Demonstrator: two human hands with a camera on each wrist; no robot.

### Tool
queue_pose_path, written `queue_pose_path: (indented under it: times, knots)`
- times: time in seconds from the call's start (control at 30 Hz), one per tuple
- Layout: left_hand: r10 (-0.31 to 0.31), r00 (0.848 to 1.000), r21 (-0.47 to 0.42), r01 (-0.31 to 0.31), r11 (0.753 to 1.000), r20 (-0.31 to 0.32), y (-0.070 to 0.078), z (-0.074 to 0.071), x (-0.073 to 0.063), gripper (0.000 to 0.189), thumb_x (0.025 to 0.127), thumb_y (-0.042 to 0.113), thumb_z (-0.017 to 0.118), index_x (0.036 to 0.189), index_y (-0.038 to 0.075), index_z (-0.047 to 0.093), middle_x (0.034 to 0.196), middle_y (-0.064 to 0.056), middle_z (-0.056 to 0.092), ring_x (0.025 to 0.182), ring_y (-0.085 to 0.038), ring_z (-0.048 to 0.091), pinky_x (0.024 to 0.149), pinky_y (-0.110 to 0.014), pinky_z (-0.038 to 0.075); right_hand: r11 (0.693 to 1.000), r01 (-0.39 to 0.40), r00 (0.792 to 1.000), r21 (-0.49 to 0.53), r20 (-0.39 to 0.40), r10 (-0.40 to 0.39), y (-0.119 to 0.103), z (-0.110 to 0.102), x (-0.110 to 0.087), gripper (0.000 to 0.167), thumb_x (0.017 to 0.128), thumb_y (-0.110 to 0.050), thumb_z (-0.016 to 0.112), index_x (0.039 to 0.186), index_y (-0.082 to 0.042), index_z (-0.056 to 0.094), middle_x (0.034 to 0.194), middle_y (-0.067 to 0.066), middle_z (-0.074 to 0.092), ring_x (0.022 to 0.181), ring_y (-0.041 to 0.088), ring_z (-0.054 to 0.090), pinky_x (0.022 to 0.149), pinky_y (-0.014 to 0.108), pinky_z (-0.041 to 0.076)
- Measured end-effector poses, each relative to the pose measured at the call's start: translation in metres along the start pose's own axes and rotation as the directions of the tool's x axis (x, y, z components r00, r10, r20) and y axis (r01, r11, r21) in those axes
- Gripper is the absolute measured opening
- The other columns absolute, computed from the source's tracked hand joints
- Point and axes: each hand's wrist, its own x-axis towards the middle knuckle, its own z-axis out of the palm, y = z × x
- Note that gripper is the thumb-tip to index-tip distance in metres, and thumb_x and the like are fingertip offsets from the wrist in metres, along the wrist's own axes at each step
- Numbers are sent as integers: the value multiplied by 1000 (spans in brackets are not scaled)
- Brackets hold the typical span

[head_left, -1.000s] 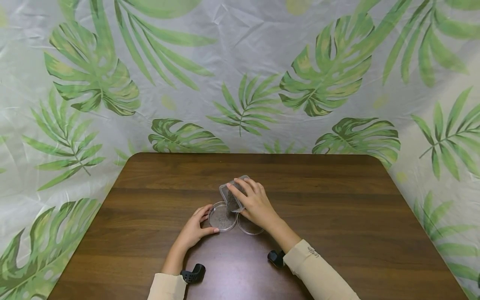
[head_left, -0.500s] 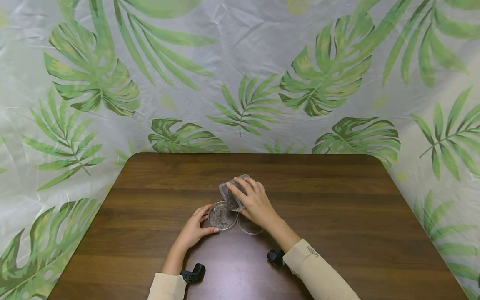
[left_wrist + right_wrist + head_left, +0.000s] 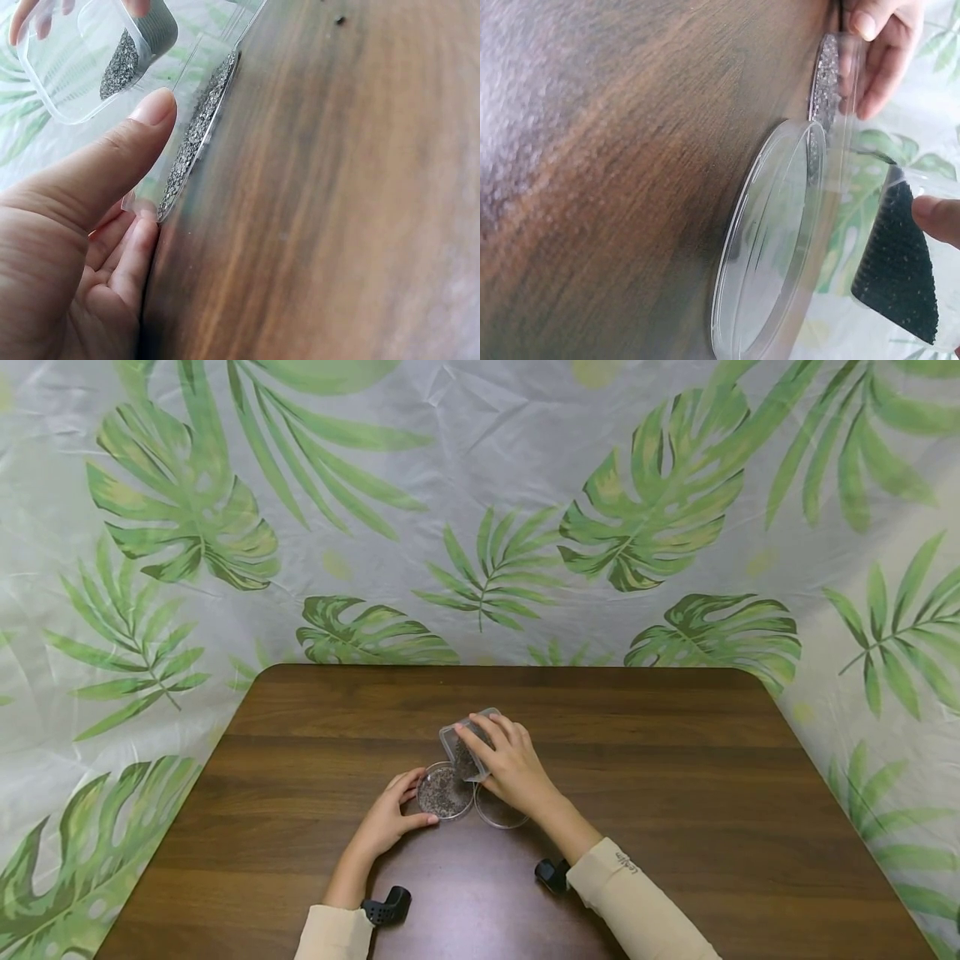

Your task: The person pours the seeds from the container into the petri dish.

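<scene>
My left hand (image 3: 393,817) holds a clear petri dish (image 3: 447,819) on the table, thumb at its near side and fingers at its far left. Dark grey granules (image 3: 196,139) cover the dish's bottom, as the left wrist view shows. Above its right edge, my right hand (image 3: 517,768) grips a clear plastic tub (image 3: 449,740) tilted toward the dish. More dark granules (image 3: 896,262) are banked against the tub's lower side. A second round clear dish or lid (image 3: 769,247), with nothing inside, lies right beside the first, partly under the right hand in the head view.
The brown wooden table (image 3: 675,777) extends widely around the hands. Behind it hangs a leaf-patterned cloth (image 3: 495,485). A black wrist camera (image 3: 388,907) sits on the left wrist and another black camera (image 3: 552,877) on the right. One dark speck (image 3: 340,20) lies on the table.
Granules in the petri dish have grown from a thin scatter to a denser, darker layer. Both hands and the tilted tub have stayed nearly still.
</scene>
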Motion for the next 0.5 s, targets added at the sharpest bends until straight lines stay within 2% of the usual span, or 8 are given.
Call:
queue_pose_path:
  times: [0.17,0.5]
  knots:
    - [-13,1000,-9,13,1000,3,0,0,0,77,67,13,79,133,0,40,130,-13,41,116,-27,43,97,-32,38,1000,-1,1000,0,-3,1,0,0,-1,93,64,-26,82,141,-20,29,139,10,29,124,34,26,99,48,28]
    - [2,1000,-6,-2,1000,-3,-1,1,-1,78,68,15,79,133,-1,39,130,-16,40,116,-31,43,97,-37,38,1000,-2,999,3,-50,2,2,1,-3,94,62,-21,83,140,-18,30,138,12,31,123,36,29,97,50,30]
